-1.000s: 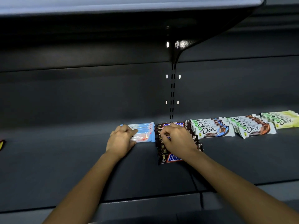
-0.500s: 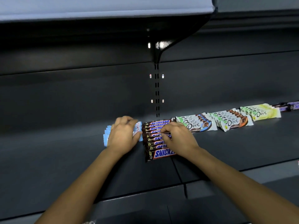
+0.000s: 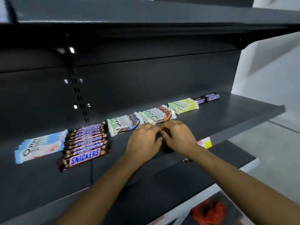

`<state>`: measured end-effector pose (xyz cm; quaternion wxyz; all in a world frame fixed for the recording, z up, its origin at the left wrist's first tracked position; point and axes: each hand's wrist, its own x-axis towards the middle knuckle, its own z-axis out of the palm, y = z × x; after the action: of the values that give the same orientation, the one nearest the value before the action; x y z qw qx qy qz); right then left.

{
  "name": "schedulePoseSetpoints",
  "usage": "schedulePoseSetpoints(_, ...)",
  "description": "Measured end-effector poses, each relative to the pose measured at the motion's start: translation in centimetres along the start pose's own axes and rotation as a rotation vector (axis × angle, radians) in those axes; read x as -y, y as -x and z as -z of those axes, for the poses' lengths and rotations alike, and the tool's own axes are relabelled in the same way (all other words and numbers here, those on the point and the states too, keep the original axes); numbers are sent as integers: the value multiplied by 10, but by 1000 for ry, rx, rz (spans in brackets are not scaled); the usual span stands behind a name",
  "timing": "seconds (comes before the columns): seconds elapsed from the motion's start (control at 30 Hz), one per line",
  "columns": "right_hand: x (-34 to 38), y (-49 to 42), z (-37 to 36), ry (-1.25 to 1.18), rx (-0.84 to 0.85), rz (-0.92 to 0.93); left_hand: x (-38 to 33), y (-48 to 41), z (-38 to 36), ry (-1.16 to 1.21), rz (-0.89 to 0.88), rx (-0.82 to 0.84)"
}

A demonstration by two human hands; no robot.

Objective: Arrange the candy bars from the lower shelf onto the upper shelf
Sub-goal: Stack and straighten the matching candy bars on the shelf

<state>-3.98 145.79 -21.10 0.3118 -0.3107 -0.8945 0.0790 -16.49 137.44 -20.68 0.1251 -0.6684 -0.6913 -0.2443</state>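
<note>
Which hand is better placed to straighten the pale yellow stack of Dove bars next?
Probably right: the right hand lies nearer the pale yellow stack of Dove bars; the left hand sits further left.

Behind everything a dark back panel (image 3: pixel 146 88) carries a slotted upright strip (image 3: pixel 78 95) toward its left side, a pink and yellow price label (image 3: pixel 204 143) sits on the front edge of the stocked shelf (image 3: pixel 227 114) near its right end, and blurred red packets (image 3: pixel 209 211) lie lower right.
</note>
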Motion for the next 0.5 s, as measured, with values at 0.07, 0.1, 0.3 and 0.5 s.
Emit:
schedulePoseSetpoints(0.07,-36,18,22,29,-11,-27,-42,-12,-21,29,-7,8)
schedulePoseSetpoints(0.1,-54,28,32,41,-21,-40,-62,-17,-31,40,-18,8)
schedulePoseSetpoints(0.3,-149,93,76,25,-23,-126,-165,-26,-92,197,-91,93)
schedulePoseSetpoints(0.5,-224,139,82,0,2,-275,-206,-35,-164,302,-68,242)
